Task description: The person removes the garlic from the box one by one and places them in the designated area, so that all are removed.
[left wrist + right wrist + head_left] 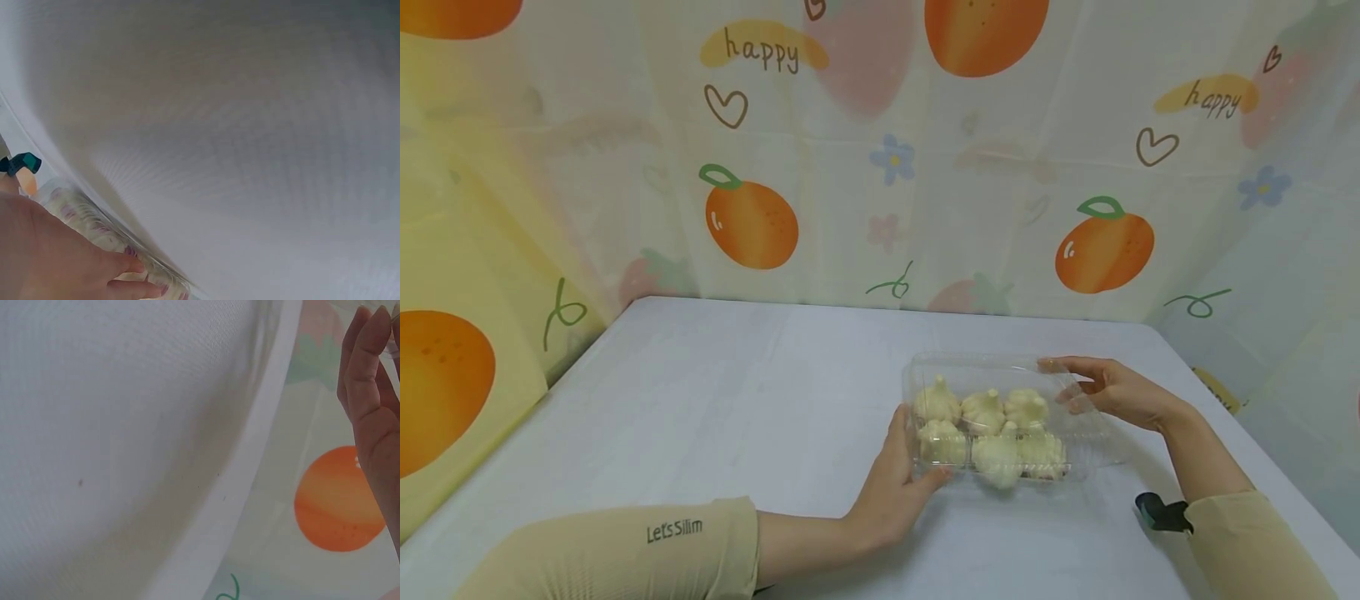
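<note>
While the clear box (1000, 417) sits on the white surface (737, 400), toward its right front, both hands frame it from opposite ends. The left hand (891, 487) cups the near left corner, thumb along the front edge and fingers curled round the side. The right hand (1108, 390) touches the far right corner with fingers loosely extended; whether it pinches the lid rim there is hard to tell. Six pale garlic bulbs (988, 433) fill the box in two rows.

To do this step well, I judge the left hand should hold the base down firmly yet lightly, since thin plastic buckles under a squeeze. The right hand should work only at the lid's edge, moving slowly and keeping the box level so the bulbs stay put.
</note>
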The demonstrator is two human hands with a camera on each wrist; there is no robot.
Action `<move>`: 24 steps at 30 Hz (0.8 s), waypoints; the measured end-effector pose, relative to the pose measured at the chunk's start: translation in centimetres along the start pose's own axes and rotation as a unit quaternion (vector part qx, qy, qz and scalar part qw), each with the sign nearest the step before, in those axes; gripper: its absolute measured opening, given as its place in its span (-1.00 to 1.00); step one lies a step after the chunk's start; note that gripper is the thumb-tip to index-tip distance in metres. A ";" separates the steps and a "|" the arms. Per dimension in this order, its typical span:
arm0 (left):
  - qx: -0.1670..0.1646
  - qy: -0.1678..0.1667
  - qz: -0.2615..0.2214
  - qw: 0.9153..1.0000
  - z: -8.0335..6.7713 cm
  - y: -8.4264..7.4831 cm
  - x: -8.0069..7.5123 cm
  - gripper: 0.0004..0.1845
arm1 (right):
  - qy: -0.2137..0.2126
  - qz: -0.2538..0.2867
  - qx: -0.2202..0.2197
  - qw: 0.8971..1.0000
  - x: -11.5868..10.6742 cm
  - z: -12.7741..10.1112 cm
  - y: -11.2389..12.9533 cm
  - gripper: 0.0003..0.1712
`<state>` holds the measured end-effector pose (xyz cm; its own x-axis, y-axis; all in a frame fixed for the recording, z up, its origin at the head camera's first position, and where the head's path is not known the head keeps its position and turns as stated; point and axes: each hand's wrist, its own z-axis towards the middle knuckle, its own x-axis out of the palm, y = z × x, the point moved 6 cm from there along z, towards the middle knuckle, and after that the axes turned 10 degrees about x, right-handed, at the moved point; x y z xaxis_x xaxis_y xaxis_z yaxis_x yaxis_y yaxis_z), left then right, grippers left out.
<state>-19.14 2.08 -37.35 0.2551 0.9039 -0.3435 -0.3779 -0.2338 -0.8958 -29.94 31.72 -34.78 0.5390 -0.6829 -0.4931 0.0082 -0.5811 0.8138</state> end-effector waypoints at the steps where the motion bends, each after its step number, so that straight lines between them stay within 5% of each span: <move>1: 0.001 0.001 -0.002 1.000 0.0 0.0 0.0 -0.05 | -0.001 -0.001 0.001 1.000 0.0 0.0 0.0 -0.28; 10: -0.013 -0.008 -0.026 1.000 -0.1 0.2 -0.6 -0.03 | -0.011 -0.009 0.007 1.000 -0.1 0.1 0.2 -0.28; 24: 0.002 0.031 -0.061 0.998 0.0 -0.1 -0.2 -0.07 | -0.022 -0.021 0.008 1.000 0.0 -0.2 0.5 -0.27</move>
<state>-19.12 1.92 -37.25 0.3534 0.9020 -0.2479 -0.3435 -0.1213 -0.9313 -29.75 31.47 -34.29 0.5016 -0.6758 -0.5401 0.0162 -0.6169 0.7869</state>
